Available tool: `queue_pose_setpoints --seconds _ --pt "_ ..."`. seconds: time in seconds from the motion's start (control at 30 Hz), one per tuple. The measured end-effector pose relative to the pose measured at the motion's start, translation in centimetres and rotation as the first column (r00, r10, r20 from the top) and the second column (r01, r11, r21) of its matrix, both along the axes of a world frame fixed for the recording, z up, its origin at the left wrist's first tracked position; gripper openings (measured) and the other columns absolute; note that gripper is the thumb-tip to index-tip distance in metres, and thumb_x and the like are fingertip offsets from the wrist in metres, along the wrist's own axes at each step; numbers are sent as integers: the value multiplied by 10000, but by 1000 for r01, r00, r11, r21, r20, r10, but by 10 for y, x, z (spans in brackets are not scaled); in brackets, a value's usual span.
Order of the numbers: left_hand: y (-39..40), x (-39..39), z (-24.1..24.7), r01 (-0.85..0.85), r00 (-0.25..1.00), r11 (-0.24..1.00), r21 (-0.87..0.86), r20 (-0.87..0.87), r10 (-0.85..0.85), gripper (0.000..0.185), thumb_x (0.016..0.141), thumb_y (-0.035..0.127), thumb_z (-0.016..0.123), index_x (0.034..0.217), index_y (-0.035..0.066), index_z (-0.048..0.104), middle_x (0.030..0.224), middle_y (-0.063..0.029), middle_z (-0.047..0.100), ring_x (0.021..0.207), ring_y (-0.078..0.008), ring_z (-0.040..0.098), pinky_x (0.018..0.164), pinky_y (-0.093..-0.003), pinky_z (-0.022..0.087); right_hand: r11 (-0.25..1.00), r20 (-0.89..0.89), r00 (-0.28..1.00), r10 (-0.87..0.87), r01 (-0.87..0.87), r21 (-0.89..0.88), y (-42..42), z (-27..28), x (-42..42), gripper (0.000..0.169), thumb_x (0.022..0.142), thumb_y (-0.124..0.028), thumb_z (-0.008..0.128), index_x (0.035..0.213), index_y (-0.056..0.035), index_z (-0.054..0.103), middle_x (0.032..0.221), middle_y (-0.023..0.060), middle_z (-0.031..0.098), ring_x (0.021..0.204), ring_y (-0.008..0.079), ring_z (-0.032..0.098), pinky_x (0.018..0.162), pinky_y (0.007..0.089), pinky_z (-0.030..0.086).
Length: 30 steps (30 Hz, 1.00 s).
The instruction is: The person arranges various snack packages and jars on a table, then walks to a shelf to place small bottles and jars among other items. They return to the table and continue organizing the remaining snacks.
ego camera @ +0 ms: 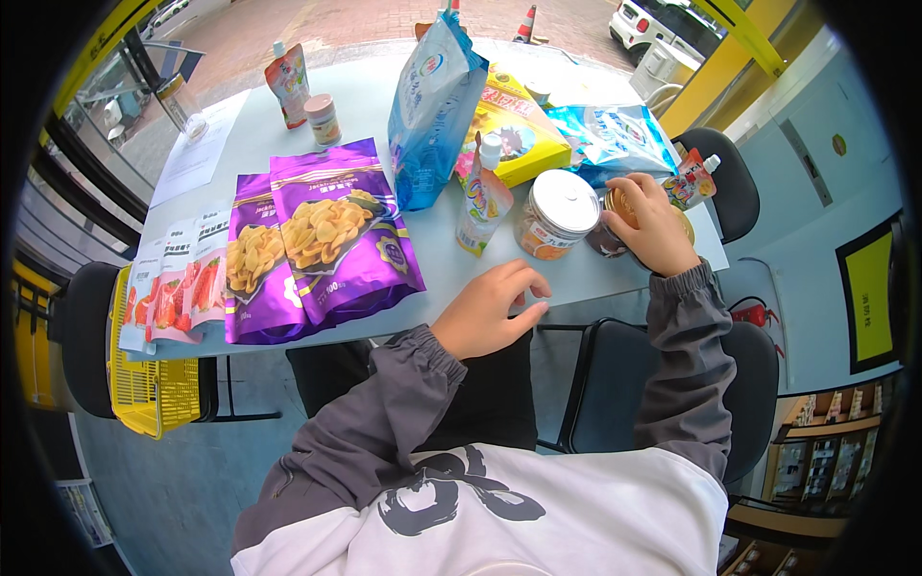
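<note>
My right hand [652,227] curls over a dark jar with a gold lid [623,207], thumb on its left side and fingers across the lid. Part of the jar is hidden by the hand. Directly left of it stands a clear jar with a white lid [558,216] and orange contents. My left hand [493,306] is at the table's front edge, empty, with fingers bent and apart. A spouted pouch [484,209] stands beyond it. Another gold lid [683,225] shows partly behind my right hand.
On the table [446,281] stand purple jackfruit chip bags [346,237], strawberry pouches [173,288], a tall blue-white bag [436,115], a yellow box [526,129], a blue bag [612,140], more spouted pouches [288,86] and a pink-lidded bottle [323,121]. A yellow basket [155,389] is at left.
</note>
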<state>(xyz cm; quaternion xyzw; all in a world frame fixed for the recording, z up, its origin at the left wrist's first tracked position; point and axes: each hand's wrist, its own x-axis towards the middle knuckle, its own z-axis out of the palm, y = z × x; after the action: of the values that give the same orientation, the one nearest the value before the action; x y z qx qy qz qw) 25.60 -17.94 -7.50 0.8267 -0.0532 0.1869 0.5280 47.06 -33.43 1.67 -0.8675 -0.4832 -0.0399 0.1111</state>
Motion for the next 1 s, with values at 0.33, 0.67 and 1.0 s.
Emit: queue_pose_setpoints --seconds 0.33,0.67,1.0 --pt "-4 3 -5 -129 990 991 -38 57 131 408 860 77 676 1221 70 485 1425 -170 321 857 -169 617 756 -296 508 755 -142 972 -189 236 612 -68 2 20 330 965 -275 596 1205 -48 582 1224 124 576 1093 236 575 947 375 449" --pt "1 18 -4 -85 993 993 -79 -87 78 458 857 154 692 1248 78 464 1572 -303 92 703 -164 663 687 -279 531 522 -622 749 -228 634 571 -93 -86 23 502 1003 -453 486 1361 -103 444 1226 65 546 1072 145 538 788 311 496" --pt "1 13 -3 -83 994 995 -57 -80 78 318 836 177 704 1109 93 564 1565 -264 187 689 -160 662 680 -281 530 555 -695 711 -108 623 551 -80 -76 33 515 1005 -438 499 1368 -77 438 1238 83 549 1083 147 546 838 298 490"
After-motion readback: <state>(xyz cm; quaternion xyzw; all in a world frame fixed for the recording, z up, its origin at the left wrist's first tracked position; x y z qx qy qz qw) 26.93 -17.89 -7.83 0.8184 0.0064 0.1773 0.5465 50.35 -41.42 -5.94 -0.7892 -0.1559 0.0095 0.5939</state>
